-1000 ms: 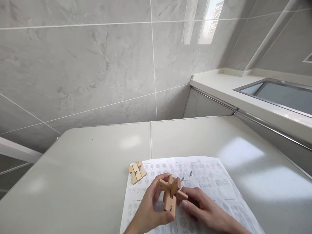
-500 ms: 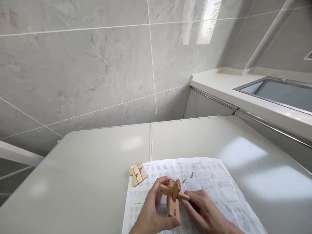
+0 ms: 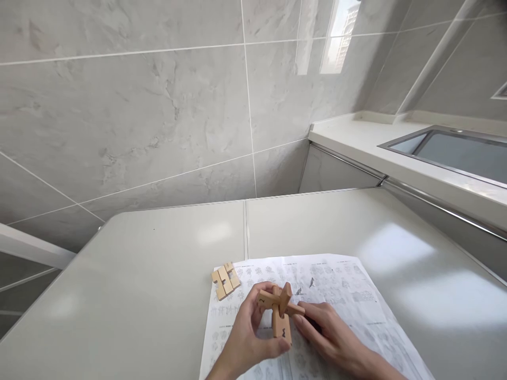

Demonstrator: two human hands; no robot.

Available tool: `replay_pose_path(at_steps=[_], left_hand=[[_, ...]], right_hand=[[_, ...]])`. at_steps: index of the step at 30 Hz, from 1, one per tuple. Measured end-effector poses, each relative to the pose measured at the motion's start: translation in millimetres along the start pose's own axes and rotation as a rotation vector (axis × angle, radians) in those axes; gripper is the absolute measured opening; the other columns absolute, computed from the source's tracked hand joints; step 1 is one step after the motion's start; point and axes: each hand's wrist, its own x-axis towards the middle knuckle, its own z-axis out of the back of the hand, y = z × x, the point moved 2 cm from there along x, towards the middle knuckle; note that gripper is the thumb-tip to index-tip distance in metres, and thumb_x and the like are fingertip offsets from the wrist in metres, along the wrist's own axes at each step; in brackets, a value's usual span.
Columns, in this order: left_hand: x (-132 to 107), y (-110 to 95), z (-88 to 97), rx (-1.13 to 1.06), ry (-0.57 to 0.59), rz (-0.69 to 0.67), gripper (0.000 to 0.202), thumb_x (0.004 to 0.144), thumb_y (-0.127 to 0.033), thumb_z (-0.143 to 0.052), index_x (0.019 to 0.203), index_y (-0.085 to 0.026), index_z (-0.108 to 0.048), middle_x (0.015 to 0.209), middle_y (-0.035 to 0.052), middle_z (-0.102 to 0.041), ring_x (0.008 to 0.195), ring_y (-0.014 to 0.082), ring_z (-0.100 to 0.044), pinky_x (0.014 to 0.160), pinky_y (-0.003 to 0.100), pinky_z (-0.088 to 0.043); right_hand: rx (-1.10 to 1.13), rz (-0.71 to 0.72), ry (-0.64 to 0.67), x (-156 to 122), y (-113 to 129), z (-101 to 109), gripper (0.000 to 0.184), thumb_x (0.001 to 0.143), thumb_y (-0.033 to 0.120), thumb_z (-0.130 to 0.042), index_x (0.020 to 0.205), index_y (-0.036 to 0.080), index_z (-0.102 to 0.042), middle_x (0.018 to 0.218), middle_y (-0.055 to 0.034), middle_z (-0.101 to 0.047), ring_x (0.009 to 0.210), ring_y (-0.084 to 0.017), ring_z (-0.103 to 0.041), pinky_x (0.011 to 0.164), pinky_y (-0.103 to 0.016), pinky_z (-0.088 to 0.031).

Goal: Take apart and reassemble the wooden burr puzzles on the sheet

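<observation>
A wooden burr puzzle (image 3: 281, 328), made of interlocked notched bars, is held up over the paper sheet (image 3: 348, 295). My left hand (image 3: 249, 338) is closed round its left side, with the thumb at the lower end of the bar marked 3 and the fingers behind the top. Another bar bears a black 2. The thumb and fingers of my right hand (image 3: 330, 335) pinch the tip of the bar sticking out to the right. A dark patch shows between those fingers; I cannot tell what it is. Printed diagrams cover the sheet beneath.
Several loose notched wooden pieces (image 3: 225, 281) lie side by side on the sheet's upper left corner. The pale table (image 3: 158, 274) has a seam across it. Behind stands a grey tiled wall (image 3: 166, 116), and to the right a white counter (image 3: 348, 132) with a sink (image 3: 455, 153).
Both hands and the puzzle have shifted very slightly, and the puzzle is turned a little. The grip of each hand stays the same. The loose pieces lie as before.
</observation>
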Motion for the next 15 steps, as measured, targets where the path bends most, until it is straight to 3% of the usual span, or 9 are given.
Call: replay_pose_path(at_steps=[3, 5, 6, 10, 12, 15], left_hand=[[0.9, -3.9, 2.3, -0.085, -0.045, 0.018, 0.085, 0.071, -0.064, -0.099, 0.140, -0.027, -0.066, 0.144, 0.0178, -0.066, 0.136, 0.0418, -0.058, 0.111, 0.050, -0.047], [1.5, -8.1, 4.4, -0.145, -0.093, 0.029, 0.083, 0.077, -0.071, -0.092, 0.141, -0.025, -0.068, 0.143, 0.0185, -0.067, 0.131, 0.0394, -0.060, 0.110, 0.049, -0.046], [1.8, -10.1, 5.5, -0.177, -0.112, 0.029, 0.081, 0.079, -0.073, -0.089, 0.141, -0.024, -0.070, 0.141, 0.0185, -0.068, 0.127, 0.0376, -0.061, 0.111, 0.048, -0.045], [2.7, -14.2, 8.2, -0.323, -0.152, 0.000, 0.071, 0.084, -0.073, -0.085, 0.129, -0.018, -0.078, 0.129, 0.0164, -0.071, 0.117, 0.0314, -0.060, 0.108, 0.044, -0.044], [3.3, -13.6, 8.6, -0.389, -0.166, -0.017, 0.064, 0.086, -0.070, -0.085, 0.125, -0.019, -0.080, 0.128, 0.0144, -0.070, 0.117, 0.0293, -0.058, 0.106, 0.041, -0.045], [3.6, -11.3, 8.2, -0.440, -0.178, -0.053, 0.056, 0.087, -0.065, -0.087, 0.118, -0.019, -0.081, 0.119, 0.0112, -0.070, 0.110, 0.0256, -0.058, 0.101, 0.037, -0.047]], right_hand=[[0.005, 0.012, -0.054, -1.1, -3.1, -0.2, 0.032, 0.115, 0.042, -0.042, 0.089, 0.025, -0.050, 0.070, 0.0046, -0.052, 0.060, -0.016, -0.048, 0.059, -0.029, -0.039], [-0.008, 0.052, -0.127, -1.9, -4.4, -0.8, 0.011, 0.111, 0.035, -0.051, 0.106, 0.026, -0.054, 0.080, 0.0027, -0.059, 0.063, -0.016, -0.054, 0.058, -0.028, -0.045], [-0.039, 0.086, -0.179, -2.1, -4.1, -1.1, 0.010, 0.108, 0.030, -0.055, 0.116, 0.026, -0.053, 0.088, 0.0003, -0.062, 0.066, -0.017, -0.058, 0.059, -0.028, -0.049], [-0.249, 0.245, -0.353, 2.9, 7.2, -3.4, 0.062, 0.097, 0.018, -0.066, 0.152, 0.029, -0.040, 0.134, -0.0141, -0.061, 0.106, -0.028, -0.070, 0.083, -0.043, -0.066], [-0.322, 0.289, -0.330, 10.5, 18.1, -6.9, 0.082, 0.093, 0.016, -0.071, 0.163, 0.030, -0.031, 0.156, -0.0188, -0.050, 0.138, -0.037, -0.060, 0.101, -0.052, -0.065], [-0.420, 0.356, -0.300, 26.2, 36.0, -13.9, 0.102, 0.088, 0.012, -0.076, 0.171, 0.027, -0.020, 0.167, -0.0205, -0.041, 0.152, -0.041, -0.049, 0.113, -0.057, -0.060]])
